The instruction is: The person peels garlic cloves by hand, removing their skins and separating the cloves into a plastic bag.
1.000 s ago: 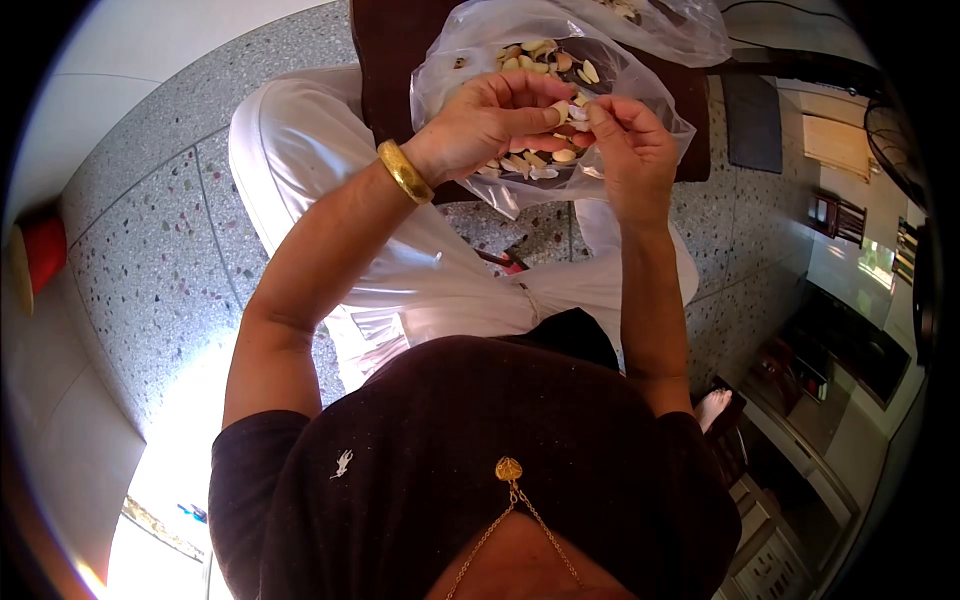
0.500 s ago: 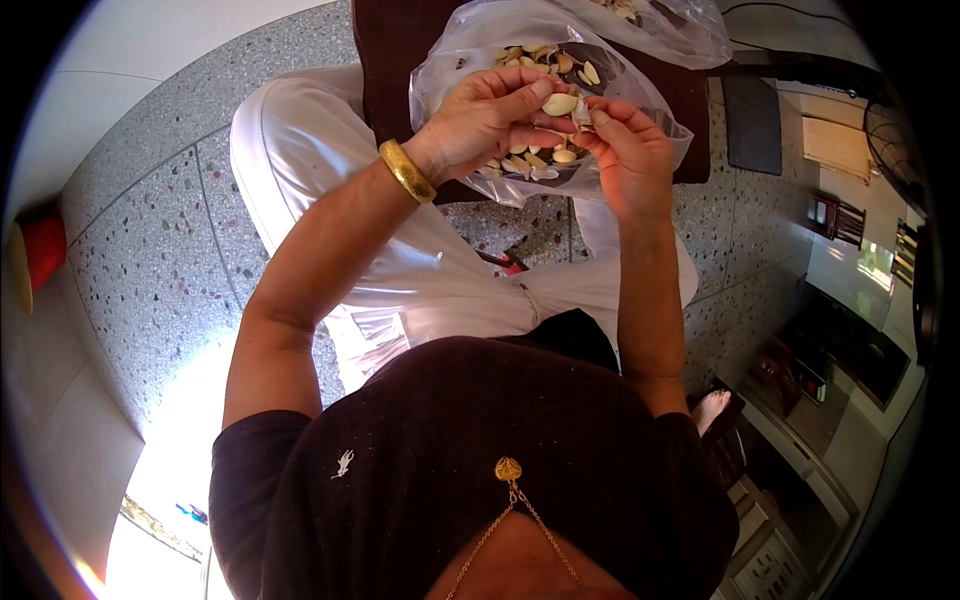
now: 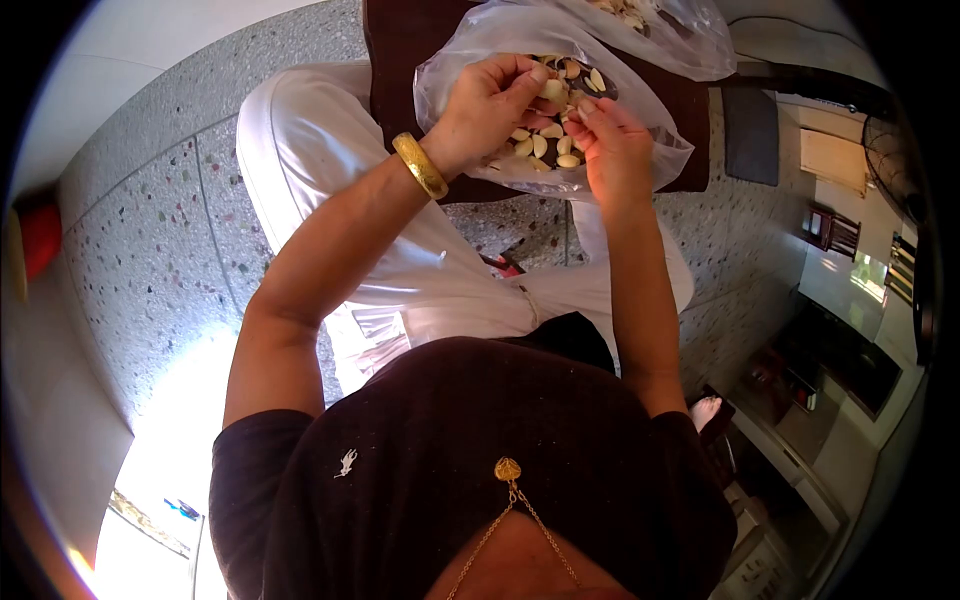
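Note:
My left hand (image 3: 485, 110), with a gold bangle (image 3: 420, 166) at its wrist, holds a pale garlic clove (image 3: 553, 91) between thumb and fingers. Close beside it, my right hand (image 3: 615, 145) is closed in a pinch by the clove. A pale scrap, apparently garlic skin, shows at its fingertips, partly hidden. Both hands are over an opened clear plastic bag (image 3: 445, 75). Inside the bag, several garlic cloves (image 3: 540, 147) lie loose, some smooth and pale, others brownish.
The bag rests on a dark low surface (image 3: 395, 40) in front of my crossed legs in white trousers (image 3: 310, 130). A second plastic bag (image 3: 695, 40) with pale scraps sits behind it. A dark mat (image 3: 750, 138) lies on the speckled floor (image 3: 140, 230) to the right.
Both hands have shifted slightly, the right one left and downward. The clove has turned in the left fingers, and more cloves in the bag show between my hands.

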Motion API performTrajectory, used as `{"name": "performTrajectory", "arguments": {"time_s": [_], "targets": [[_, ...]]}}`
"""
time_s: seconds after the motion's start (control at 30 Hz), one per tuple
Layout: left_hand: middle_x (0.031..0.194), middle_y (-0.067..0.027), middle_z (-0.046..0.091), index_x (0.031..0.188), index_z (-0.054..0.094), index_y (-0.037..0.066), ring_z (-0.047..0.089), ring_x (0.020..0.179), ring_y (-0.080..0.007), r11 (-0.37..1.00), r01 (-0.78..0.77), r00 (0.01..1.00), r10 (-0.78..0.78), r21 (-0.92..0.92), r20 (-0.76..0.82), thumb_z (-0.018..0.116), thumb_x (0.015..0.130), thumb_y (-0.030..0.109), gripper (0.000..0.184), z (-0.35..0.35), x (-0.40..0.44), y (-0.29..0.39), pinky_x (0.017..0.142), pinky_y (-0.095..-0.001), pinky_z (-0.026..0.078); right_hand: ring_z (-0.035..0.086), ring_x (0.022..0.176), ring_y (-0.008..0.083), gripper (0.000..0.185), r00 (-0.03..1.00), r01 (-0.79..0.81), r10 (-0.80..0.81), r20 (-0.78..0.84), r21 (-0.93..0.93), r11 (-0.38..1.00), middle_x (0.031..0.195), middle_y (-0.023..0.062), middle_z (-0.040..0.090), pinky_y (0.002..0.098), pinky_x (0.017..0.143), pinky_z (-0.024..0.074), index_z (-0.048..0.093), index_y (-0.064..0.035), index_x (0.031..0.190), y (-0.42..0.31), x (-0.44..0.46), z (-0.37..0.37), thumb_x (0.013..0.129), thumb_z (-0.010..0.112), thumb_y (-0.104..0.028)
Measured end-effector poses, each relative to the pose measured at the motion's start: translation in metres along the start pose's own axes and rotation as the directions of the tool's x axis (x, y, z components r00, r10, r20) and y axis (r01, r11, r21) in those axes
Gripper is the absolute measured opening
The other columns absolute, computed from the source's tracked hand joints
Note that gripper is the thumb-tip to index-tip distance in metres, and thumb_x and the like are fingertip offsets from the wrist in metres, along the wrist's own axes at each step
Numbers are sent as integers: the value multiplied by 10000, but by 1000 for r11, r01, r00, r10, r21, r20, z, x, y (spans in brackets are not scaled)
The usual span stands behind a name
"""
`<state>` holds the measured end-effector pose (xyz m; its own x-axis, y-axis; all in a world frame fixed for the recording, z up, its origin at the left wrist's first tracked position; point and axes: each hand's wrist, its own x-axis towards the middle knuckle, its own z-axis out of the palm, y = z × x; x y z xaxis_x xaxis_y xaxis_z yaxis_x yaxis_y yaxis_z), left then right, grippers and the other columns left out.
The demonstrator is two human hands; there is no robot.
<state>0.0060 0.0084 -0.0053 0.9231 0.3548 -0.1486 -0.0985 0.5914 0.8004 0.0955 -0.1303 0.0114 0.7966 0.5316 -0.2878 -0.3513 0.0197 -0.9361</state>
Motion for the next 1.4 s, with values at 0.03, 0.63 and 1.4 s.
{"name": "performTrajectory", "arguments": {"time_s": [0.03, 0.63, 1.4], "targets": [[937, -73, 600, 1022, 554, -21, 612, 800, -118, 1000, 8, 1000, -7, 28, -17, 520, 894, 236, 289, 0, -1, 3, 666, -197, 502, 575, 748, 148, 170, 999, -29, 29, -36, -2, 1000, 882, 96, 601, 231, 625, 467, 562, 27, 991, -4, 6, -1, 833, 556, -36], [860, -25, 612, 966, 614, 27, 547, 759, -93, 986, -46, 991, 64, 159, -113, 548, 828, 188, 222, -8, 6, 14, 653, -247, 450, 539, 920, 254, 362, 825, 498, -286, 488, -866, -43, 972, 97, 599, 328, 815, 411, 559, -52, 1072, -5, 72, 4, 849, 476, -325], [860, -12, 631, 1015, 590, 29, 582, 746, -51, 997, -79, 965, 74, 12, 250, 628, 820, 108, 213, 0, -6, 3, 664, -181, 472, 626, 725, 160, 87, 990, -132, 121, 77, 152, 980, 843, 108, 638, 261, 631, 522, 607, -1, 895, -16, -23, 9, 823, 594, -47]]}}
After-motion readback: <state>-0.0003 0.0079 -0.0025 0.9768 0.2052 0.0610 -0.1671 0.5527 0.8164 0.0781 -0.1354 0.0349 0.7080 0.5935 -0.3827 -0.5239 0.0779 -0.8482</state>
